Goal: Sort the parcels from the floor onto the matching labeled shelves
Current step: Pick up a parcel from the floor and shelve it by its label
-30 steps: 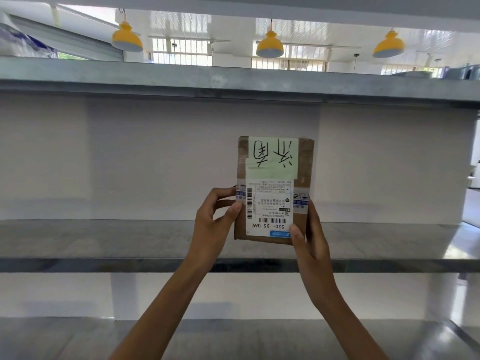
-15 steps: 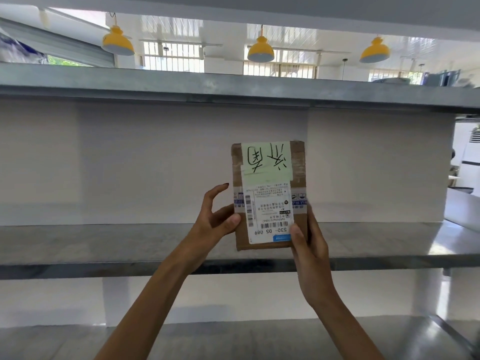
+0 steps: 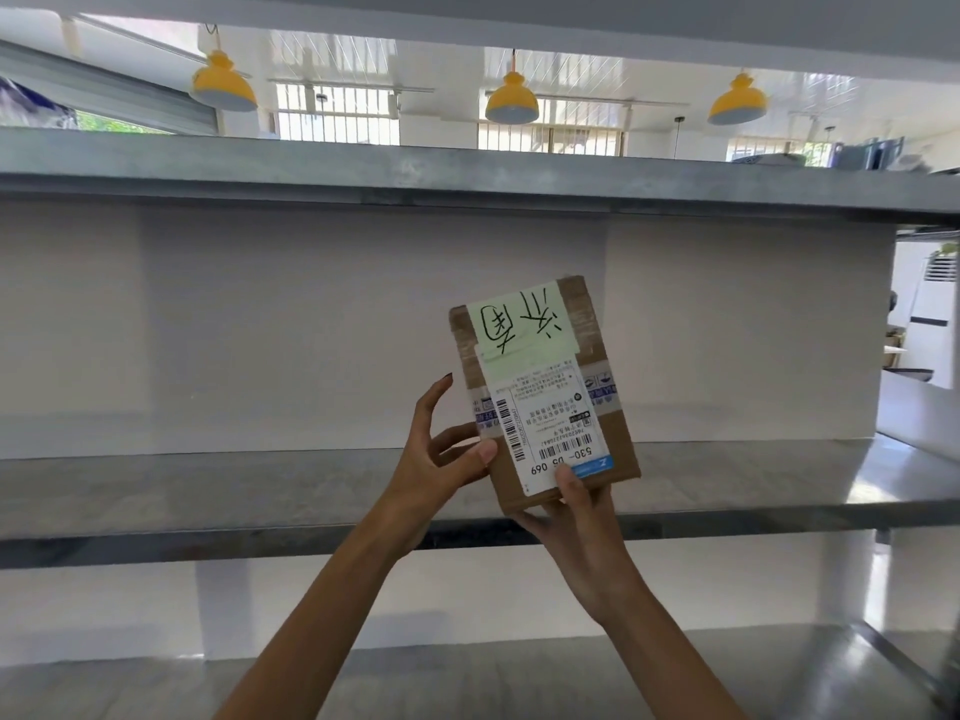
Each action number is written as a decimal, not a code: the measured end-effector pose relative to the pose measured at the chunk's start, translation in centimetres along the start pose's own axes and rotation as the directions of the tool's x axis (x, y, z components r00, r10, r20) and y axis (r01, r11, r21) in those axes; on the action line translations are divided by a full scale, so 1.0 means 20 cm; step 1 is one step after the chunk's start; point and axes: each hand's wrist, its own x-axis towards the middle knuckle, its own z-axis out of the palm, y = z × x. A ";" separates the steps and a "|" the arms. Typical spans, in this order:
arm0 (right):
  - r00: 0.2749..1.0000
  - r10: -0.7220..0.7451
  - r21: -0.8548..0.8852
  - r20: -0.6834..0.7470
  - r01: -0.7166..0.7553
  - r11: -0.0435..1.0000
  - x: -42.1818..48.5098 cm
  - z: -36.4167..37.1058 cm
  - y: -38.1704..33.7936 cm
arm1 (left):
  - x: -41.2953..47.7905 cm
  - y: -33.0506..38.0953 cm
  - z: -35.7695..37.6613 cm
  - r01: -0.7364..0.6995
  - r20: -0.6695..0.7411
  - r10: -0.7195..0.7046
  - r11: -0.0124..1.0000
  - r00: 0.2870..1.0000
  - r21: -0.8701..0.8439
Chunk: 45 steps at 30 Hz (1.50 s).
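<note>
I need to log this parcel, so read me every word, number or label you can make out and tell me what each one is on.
"530- 05 069": printed upside down on the white shipping label of the cardboard parcel.
Two large handwritten characters, upside down, on the green note: I cannot read them reliably.
Barcodes and fine print on the shipping label: too small to read.
Blue printed tape across the parcel: too blurred to read.

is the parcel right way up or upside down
Upside down and slightly tilted: the parcel shows its shipping label's numbers and the green note's handwriting inverted.
</note>
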 end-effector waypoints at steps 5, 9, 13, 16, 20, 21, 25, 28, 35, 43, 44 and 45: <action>0.999 -0.029 -0.045 -0.028 0.028 0.999 0.03 -0.04 -0.09 | 0.01 0.04 -0.01 -0.035 -0.017 0.036 0.997 0.999 0.076; 0.997 -0.058 -0.097 -0.048 0.053 0.994 0.04 -0.09 -0.14 | 0.04 0.10 -0.08 -0.112 -0.102 0.124 0.987 0.987 0.114; 0.995 -0.087 -0.154 -0.056 0.077 0.985 0.07 -0.11 -0.17 | 0.04 0.11 -0.09 -0.153 -0.041 0.163 0.972 0.986 0.180; 0.985 -0.141 -0.192 -0.103 0.119 0.974 0.09 -0.10 -0.19 | 0.04 0.08 -0.08 -0.148 -0.075 0.167 0.968 0.983 0.204; 0.976 -0.170 -0.189 -0.133 0.143 0.971 0.10 -0.09 -0.19 | 0.04 0.03 -0.08 -0.120 -0.116 0.155 0.958 0.981 0.261; 0.978 -0.168 -0.183 -0.126 0.144 0.973 0.10 -0.10 -0.19 | 0.04 0.03 -0.08 -0.121 -0.121 0.160 0.953 0.980 0.277; 0.989 -0.140 -0.178 -0.053 0.128 0.976 0.10 -0.10 -0.19 | 0.04 0.03 -0.08 -0.107 -0.176 0.166 0.946 0.970 0.305; 0.987 -0.156 -0.199 -0.044 0.144 0.969 0.12 -0.09 -0.19 | 0.04 0.01 -0.07 -0.085 -0.209 0.153 0.949 0.966 0.304; 0.976 -0.198 -0.212 -0.085 0.177 0.961 0.16 -0.10 -0.20 | 0.03 -0.03 -0.05 -0.029 -0.200 0.063 0.986 0.978 0.165; 0.987 -0.155 -0.267 -0.034 0.141 0.953 0.13 -0.09 -0.15 | 0.03 -0.02 -0.04 -0.049 -0.258 0.040 0.998 0.965 -0.028; 0.993 -0.103 -0.200 -0.050 0.091 0.975 0.13 -0.08 -0.12 | 0.03 -0.03 -0.03 -0.057 -0.267 0.046 0.998 0.963 -0.034; 0.997 -0.032 -0.095 -0.065 0.026 0.995 0.12 -0.06 -0.09 | 0.03 -0.03 -0.01 -0.066 -0.275 0.055 0.997 0.960 -0.031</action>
